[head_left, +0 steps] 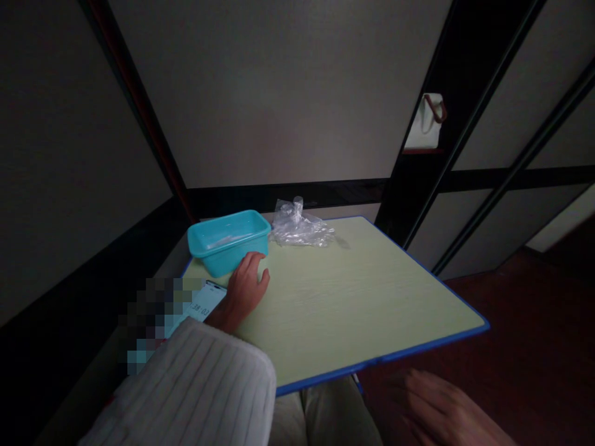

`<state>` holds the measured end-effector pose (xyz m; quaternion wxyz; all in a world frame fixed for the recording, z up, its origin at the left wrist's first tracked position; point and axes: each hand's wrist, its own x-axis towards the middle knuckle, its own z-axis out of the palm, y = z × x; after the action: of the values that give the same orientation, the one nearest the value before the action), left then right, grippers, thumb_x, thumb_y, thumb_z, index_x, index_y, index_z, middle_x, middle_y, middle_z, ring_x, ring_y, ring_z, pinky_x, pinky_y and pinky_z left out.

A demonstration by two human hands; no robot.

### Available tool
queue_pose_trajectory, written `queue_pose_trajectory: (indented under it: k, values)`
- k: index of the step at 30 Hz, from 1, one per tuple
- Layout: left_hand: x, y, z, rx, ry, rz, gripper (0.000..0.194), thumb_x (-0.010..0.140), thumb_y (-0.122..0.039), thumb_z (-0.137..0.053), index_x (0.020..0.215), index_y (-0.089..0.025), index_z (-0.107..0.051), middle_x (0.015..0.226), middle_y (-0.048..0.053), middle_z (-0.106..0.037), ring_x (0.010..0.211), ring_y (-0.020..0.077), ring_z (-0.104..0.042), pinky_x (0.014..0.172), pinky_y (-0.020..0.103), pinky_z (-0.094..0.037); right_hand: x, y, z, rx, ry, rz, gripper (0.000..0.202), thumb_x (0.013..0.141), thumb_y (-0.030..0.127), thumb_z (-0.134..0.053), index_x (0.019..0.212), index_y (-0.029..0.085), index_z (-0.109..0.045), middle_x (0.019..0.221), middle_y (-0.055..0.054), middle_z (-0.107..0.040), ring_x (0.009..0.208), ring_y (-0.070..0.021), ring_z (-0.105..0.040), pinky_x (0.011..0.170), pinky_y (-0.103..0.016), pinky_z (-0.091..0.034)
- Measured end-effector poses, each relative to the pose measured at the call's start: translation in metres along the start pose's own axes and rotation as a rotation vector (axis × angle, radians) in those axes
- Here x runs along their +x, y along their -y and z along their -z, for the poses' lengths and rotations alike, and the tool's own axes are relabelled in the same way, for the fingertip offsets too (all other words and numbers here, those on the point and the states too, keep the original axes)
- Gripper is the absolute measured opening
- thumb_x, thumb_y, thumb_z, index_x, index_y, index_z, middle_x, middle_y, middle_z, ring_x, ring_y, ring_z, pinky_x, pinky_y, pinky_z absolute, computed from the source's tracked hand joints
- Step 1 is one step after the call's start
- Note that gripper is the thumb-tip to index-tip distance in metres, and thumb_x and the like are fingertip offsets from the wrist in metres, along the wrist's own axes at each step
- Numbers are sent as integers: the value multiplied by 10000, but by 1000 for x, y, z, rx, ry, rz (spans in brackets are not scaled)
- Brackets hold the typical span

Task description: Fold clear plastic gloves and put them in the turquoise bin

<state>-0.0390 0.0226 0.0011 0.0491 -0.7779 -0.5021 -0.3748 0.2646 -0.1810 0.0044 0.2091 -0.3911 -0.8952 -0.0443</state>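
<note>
My left hand (247, 284) rests at the left side of the table, just in front of a turquoise plastic basin (235, 248). Its fingers bend loosely with the thumb held apart, and nothing shows between them. Whether the fingertips touch the basin I cannot tell. Something pale and clear lies inside the basin, too dim to name. Beyond the hand, a crumpled clear plastic bag (302, 228) sits at the table's back edge, beside the basin. Off the table's front right edge, low in view, is my right hand (439, 409), its fingers smeared by motion.
The pale yellow table (362, 297) has a blue rim. A phone (209, 300) with digits on its screen lies by my left wrist, partly hidden by pixelation. Cabinet panels (279, 93) stand behind the table. A white handbag (425, 124) sits in a dark niche at right.
</note>
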Motion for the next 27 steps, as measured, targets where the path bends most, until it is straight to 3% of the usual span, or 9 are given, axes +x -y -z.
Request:
queue_pose_trajectory:
  k: [5,9,12,15,19,22,27]
  values:
    - [-3,0,-3,20,-6,-10,189,757,-136,-463,930,-188,-519,936,74,-592,906,243,-583,807,364,-482,89,-41,-9,-22,120,-18,282,909,173,-298,880,160,-578,835,-100,-639,737,-199,-594,672,-329,-518]
    - [-7,3,-8,42,-30,-22,196,763,-123,-441,934,-195,-505,923,64,-602,883,231,-595,776,358,-497,157,-86,-40,-55,112,-73,215,885,148,-359,927,135,-570,980,-137,-613,880,-233,-575,790,-380,-487]
    - [-12,5,-15,58,-47,-37,200,774,-131,-427,949,-193,-501,905,68,-608,861,231,-609,763,366,-511,189,-110,-64,-68,88,-115,195,875,139,-389,930,123,-575,989,-146,-606,909,-248,-569,810,-389,-478]
    - [-17,7,-24,74,-51,-47,227,767,-137,-440,977,-194,-504,955,86,-617,901,241,-612,791,385,-513,202,-125,-82,-74,74,-145,206,891,221,-431,998,122,-576,1117,-165,-576,1032,-266,-540,892,-411,-444]
    - [-19,15,-33,107,-5,5,254,756,-133,-461,996,-194,-514,987,94,-616,938,253,-602,833,413,-499,201,-138,-96,-87,78,-196,330,911,359,-425,1123,146,-560,1337,-178,-450,1256,-310,-378,1013,-526,-305]
    - [-17,24,-34,134,14,48,237,755,-128,-462,974,-192,-524,967,81,-609,929,250,-596,831,416,-494,199,-143,-101,-91,99,-245,401,919,420,-383,1175,162,-552,1410,-171,-374,1312,-336,-287,1015,-592,-248]
    - [-15,33,-31,174,5,114,259,757,-131,-458,1006,-178,-510,1007,80,-577,985,257,-559,875,438,-462,201,-142,-103,-85,130,-288,445,922,432,-363,1233,157,-525,1422,-152,-369,1323,-336,-265,1023,-614,-201]
